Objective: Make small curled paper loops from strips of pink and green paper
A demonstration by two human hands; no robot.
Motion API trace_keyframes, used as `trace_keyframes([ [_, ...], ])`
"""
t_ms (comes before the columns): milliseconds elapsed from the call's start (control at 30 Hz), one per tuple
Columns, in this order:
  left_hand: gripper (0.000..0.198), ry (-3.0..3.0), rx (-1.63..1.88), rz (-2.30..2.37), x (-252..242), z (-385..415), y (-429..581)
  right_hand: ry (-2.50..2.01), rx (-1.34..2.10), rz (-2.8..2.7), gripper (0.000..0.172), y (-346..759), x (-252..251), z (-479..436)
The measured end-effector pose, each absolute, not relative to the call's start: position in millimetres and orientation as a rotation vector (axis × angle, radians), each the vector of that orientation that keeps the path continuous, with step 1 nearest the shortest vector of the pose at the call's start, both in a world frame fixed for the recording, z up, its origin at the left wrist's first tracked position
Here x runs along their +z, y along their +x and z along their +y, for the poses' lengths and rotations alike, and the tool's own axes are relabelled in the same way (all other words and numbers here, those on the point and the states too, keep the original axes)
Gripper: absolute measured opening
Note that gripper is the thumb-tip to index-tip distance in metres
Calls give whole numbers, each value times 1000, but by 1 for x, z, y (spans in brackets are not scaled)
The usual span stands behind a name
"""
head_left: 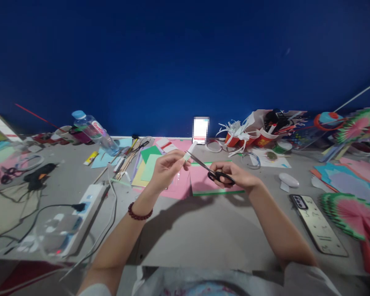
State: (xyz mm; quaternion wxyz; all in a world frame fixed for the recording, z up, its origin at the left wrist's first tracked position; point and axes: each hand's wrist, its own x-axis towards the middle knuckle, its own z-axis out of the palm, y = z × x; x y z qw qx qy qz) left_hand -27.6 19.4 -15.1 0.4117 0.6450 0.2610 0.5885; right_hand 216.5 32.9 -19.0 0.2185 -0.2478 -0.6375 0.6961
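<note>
The shirt (200, 283) lay nearest. Above the pink paper (203, 183), the left hand (169, 166) pinched a pale strip (192, 147) between its fingers; the right hand's (231, 172) fingers grasped the scissors (210, 171). Blade tips close to the left fingers risked a nick; strip slack could have skewed a cut.

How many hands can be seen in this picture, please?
2: the left hand holds a pale paper strip, and the right hand, beside it, holds scissors. Both are over the table. None seems hidden.
</note>
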Motion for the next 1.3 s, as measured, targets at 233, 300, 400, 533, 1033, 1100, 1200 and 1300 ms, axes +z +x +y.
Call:
trace_keyframes([
  [233, 22, 1679, 1493, 684, -12, 18, -28, -743, 1893, -1762, 39, 217, -19, 33],
  [300, 23, 1691, 1497, 687, -11, 18, -28, -747, 1886, -1753, 42, 217, -19, 33],
  [400, 24, 1703, 1500, 683, -10, 18, -28, -762, 1876, -1740, 49, 218, -20, 34],
  [533, 23, 1702, 1492, 702, -9, 17, -28, -769, 1868, -1746, 52, 218, -21, 34],
  [1033, 22, 1695, 1505, 732, -11, 16, -29, -759, 1893, -1749, 47, 217, -20, 33],
  [1100, 22, 1695, 1509, 721, -11, 16, -29, -761, 1894, -1750, 47, 217, -20, 33],
  [1200, 22, 1692, 1514, 716, -11, 17, -28, -773, 1891, -1752, 46, 216, -19, 32],
  [1300, 22, 1696, 1510, 732, -12, 17, -28, -782, 1893, -1753, 48, 215, -18, 31],
])
